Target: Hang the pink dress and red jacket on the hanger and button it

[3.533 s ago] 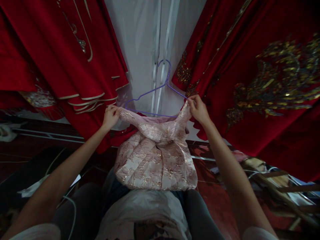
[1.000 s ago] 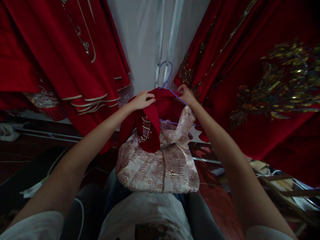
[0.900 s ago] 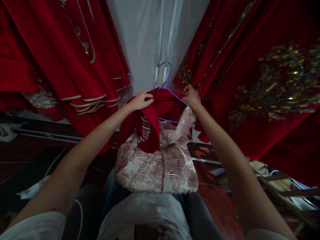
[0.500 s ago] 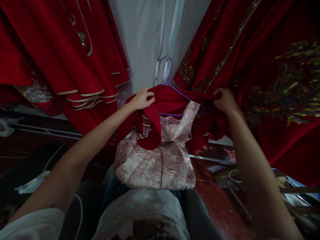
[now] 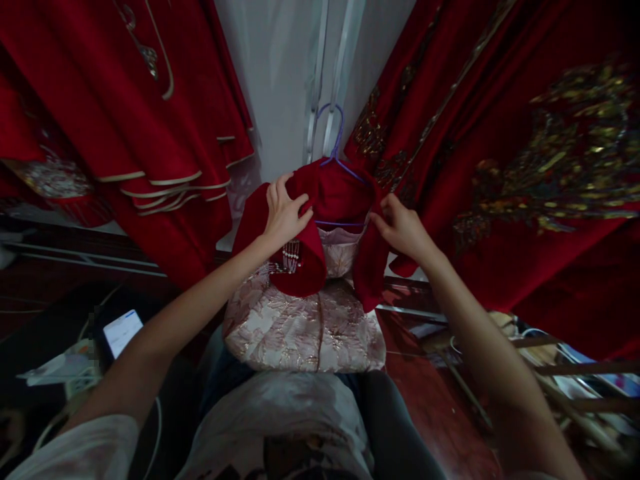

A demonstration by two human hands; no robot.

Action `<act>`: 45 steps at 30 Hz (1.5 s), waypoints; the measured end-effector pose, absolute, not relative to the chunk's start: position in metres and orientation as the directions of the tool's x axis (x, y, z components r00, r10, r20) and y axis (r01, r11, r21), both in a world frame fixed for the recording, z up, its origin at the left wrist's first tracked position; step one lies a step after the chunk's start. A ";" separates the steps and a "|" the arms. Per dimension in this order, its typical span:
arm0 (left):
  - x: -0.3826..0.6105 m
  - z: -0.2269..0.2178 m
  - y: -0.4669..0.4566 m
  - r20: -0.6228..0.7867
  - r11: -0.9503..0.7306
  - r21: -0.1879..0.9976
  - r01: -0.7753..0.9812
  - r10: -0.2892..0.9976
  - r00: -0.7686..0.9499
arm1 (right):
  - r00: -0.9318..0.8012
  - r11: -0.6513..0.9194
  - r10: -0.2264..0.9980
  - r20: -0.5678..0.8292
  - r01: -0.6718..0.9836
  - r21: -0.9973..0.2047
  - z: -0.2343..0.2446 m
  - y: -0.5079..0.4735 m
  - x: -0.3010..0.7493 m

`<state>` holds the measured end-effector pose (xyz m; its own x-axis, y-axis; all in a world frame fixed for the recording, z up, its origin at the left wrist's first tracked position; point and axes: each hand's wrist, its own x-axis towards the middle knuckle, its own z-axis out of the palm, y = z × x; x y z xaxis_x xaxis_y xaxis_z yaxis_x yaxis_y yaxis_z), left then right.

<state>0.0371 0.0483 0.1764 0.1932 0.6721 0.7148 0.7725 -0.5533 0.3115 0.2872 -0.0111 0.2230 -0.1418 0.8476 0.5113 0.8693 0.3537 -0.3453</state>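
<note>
A purple hanger (image 5: 336, 143) hooks onto a metal rail and carries a pink and gold brocade dress (image 5: 295, 337). Around the dress's shoulders lies a red jacket (image 5: 370, 267), with a beaded tassel (image 5: 291, 257) on its left front. My left hand (image 5: 286, 212) grips the jacket's left shoulder and front edge, thumb toward the neck opening. On the opposite side, the fingers of my right hand (image 5: 397, 227) pinch the jacket's right front edge. The dress's right strap is hidden under the red cloth, while part of its neckline shows in the gap.
Red garments with pale piping (image 5: 165, 120) hang on the left, and red garments with gold sequin embroidery (image 5: 560, 160) on the right. A lit phone (image 5: 123, 332) lies at lower left near a cable. Wooden bars (image 5: 590, 370) stand at lower right.
My right hand has moved inward and toward me, bringing the jacket's right side over the dress strap. My left hand keeps its hold. The phone has come into view.
</note>
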 end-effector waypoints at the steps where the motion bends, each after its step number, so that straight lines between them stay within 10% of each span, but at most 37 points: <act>1: 0.040 0.172 0.041 0.716 -0.559 0.308 0.769 0.669 0.200 | -0.133 0.371 0.840 0.526 0.849 -0.377 0.218 -0.008 0.278; 8: 0.054 0.148 0.030 0.599 -0.604 0.361 0.711 0.734 0.319 | -0.317 0.555 0.830 0.458 0.549 -0.625 0.187 0.003 0.211; 15: 0.036 0.148 0.028 0.619 -0.682 0.500 0.535 0.713 0.330 | -0.123 0.519 0.848 0.515 0.382 -0.764 0.170 0.008 0.210; 23: 0.039 0.159 0.019 0.592 -0.691 0.389 0.609 0.694 0.409 | -0.240 0.381 0.907 0.347 0.114 -0.918 0.169 0.020 0.214; 36: 0.034 0.141 0.029 0.577 -0.543 0.777 0.317 0.816 -0.018 | -0.103 0.134 0.983 0.153 -0.168 -0.977 0.168 0.001 0.220; 45: 0.037 0.145 0.021 0.598 -0.637 0.677 0.367 0.768 0.230 | -0.120 0.185 0.971 0.209 -0.185 -0.965 0.167 0.014 0.206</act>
